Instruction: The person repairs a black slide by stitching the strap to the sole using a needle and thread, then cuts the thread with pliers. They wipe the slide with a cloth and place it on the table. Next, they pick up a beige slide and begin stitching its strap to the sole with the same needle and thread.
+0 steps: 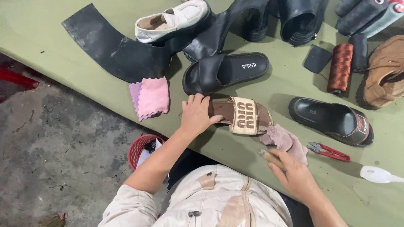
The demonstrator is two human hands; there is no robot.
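The brown sandal (242,115) has a smooth leathery footbed and a woven cream cloth strap; the black slide (223,71) looks like matt rubber; the pink cloths (150,97) are soft and fuzzy; the table cover (269,90) is matt green fabric; the snips (328,151) have red handles, perhaps plastic.

A desk (38,25) covered in olive-green cloth carries many things. Near its front edge lie a brown sandal (242,115) with a cream strap, a dusty pink rag (286,141) just beside it, red-handled snips (330,151) and a white tool (378,174). A folded pink cloth (150,97) rests beside a black rubber sheet (113,46). Farther back lie a black slide (223,71), a white shoe (172,21), a black shoe (332,120), a rust-coloured thread spool (340,67) and a tan boot (385,71).
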